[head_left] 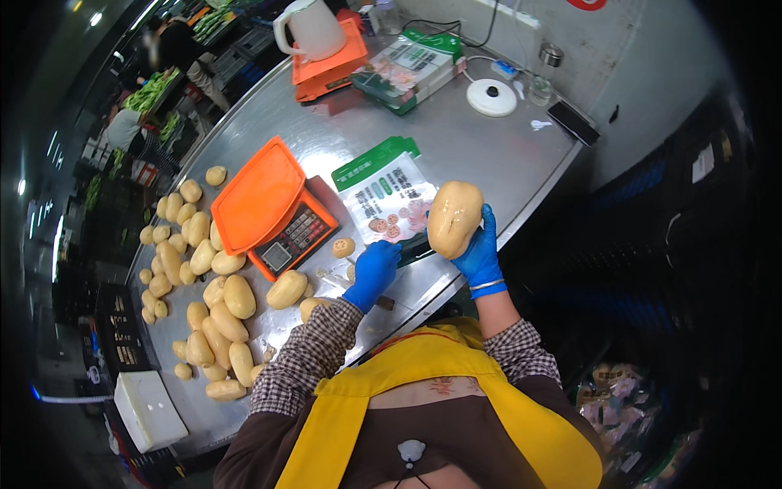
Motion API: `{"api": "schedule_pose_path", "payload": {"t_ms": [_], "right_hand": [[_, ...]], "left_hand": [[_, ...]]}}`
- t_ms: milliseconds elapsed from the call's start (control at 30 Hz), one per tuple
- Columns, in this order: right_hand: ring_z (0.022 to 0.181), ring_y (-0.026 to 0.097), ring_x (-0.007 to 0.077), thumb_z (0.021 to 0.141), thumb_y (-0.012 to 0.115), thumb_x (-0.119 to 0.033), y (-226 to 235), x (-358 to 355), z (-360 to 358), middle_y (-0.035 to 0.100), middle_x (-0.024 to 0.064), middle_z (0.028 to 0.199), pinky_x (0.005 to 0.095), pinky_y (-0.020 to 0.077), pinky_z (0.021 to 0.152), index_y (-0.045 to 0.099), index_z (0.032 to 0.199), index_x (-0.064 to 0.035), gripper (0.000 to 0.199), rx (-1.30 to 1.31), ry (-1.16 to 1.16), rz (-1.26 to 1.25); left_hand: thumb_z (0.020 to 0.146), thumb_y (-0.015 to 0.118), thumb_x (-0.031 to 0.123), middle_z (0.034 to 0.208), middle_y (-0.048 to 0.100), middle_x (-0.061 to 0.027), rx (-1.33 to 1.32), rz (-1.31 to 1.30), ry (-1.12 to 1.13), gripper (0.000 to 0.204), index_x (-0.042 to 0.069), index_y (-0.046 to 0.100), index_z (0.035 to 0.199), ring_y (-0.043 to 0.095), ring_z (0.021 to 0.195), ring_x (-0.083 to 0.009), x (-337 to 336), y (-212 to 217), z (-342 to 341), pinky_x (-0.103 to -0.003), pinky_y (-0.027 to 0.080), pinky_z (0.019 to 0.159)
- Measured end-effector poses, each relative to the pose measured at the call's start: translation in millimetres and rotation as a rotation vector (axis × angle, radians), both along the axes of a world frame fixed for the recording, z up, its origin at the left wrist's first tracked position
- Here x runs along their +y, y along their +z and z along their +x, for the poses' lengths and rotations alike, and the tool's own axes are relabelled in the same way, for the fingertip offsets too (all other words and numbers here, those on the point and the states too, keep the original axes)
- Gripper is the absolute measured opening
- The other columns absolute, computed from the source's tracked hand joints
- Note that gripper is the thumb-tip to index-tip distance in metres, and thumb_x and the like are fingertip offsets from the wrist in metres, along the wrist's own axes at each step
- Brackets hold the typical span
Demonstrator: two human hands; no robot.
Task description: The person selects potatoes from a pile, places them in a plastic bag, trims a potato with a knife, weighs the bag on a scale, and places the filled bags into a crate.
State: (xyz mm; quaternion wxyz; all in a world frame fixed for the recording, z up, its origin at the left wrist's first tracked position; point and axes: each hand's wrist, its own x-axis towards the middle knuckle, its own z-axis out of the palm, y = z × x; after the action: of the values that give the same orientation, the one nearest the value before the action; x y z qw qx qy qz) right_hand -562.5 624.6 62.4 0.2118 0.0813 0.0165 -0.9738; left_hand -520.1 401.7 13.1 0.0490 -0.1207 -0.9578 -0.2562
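Observation:
My right hand (479, 259), in a blue glove, is wrapped round a large, pale yellow lotus root section (454, 218) and holds it up at the table's near edge. My left hand (376, 273), also gloved in blue, is closed at the near edge of a flat green-and-white printed plastic bag (389, 196); its fingertips pinch the edge there. Beside the left hand lies a cut lotus root piece (343, 247) with its holes showing. A small dark brown piece (385, 302) shows just below that hand; what it belongs to is hidden.
An orange weighing scale (261, 200) stands left of the bag, with many lotus roots (220, 326) along the metal table's (326, 134) left side. Farther back are a second orange scale (330, 69) under a white kettle (316, 28), stacked bags (411, 69) and a white lid (492, 97).

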Motion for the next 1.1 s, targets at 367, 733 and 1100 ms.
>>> {"api": "schedule_pose_path", "payload": {"t_ms": [367, 733, 1100], "right_hand": [[0.12, 0.046, 0.0322, 0.079, 0.065, -0.017, 7, -30, 7, 0.044, 0.018, 0.132, 0.045, 0.0399, 0.101, 0.034, 0.135, -0.0024, 0.066, 0.195, 0.149, 0.326], [0.109, 0.053, 0.0266, 0.076, 0.063, -0.02, -3, -20, 32, 0.052, 0.0133, 0.118, 0.0379, 0.0465, 0.092, 0.038, 0.131, -0.0013, 0.062, 0.224, 0.088, 0.841], [0.118, 0.047, 0.0275, 0.079, 0.064, -0.015, 50, -79, 28, 0.045, 0.0127, 0.127, 0.0388, 0.0453, 0.095, 0.032, 0.136, -0.0108, 0.065, 0.513, 0.057, 1.14]], "left_hand": [[0.079, 0.066, 0.017, 0.074, 0.065, -0.011, -0.815, 1.133, 0.307, 0.022, -0.005, 0.065, 0.085, 0.062, 0.06, -0.0169, -14, 63, -38, -0.025, 0.048, 0.049], [0.072, 0.068, 0.01, 0.086, 0.057, -0.0095, 0.423, 0.575, 0.111, 0.015, 0.005, 0.055, 0.08, 0.056, 0.076, -0.0262, 31, 74, -45, -0.035, 0.046, 0.068], [0.068, 0.067, 0.012, 0.1, 0.057, -0.0078, 0.689, 0.009, -0.13, 0.016, 0.006, 0.056, 0.079, 0.054, 0.097, -0.0289, 2, 140, -5, -0.039, 0.041, 0.087]]}}
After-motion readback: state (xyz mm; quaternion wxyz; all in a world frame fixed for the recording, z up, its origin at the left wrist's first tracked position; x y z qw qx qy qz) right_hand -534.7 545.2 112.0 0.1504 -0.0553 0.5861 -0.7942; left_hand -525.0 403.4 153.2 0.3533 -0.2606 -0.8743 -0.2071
